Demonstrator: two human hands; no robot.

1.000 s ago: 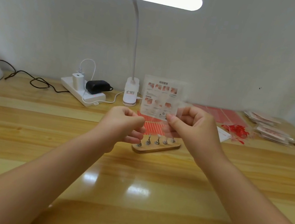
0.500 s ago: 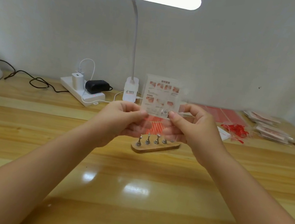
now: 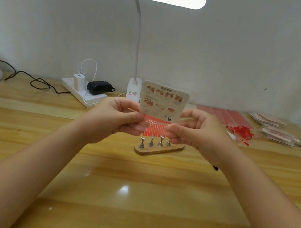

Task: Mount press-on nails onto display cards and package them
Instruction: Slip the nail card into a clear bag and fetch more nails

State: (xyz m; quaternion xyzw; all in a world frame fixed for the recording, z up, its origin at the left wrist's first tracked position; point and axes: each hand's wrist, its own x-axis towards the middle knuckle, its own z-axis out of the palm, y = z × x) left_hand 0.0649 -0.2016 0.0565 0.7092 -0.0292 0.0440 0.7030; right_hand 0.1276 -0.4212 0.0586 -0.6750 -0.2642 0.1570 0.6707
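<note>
White printed square display card (image 3: 164,101) stands upright above the wooden surface (image 3: 130,200), its lower corners pinched by left hand (image 3: 113,118) and right hand (image 3: 200,134).

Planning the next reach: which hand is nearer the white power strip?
Left. The left hand is raised just right of the power strip, holding the display card. The right hand grips the card's other side, farther right.
</note>
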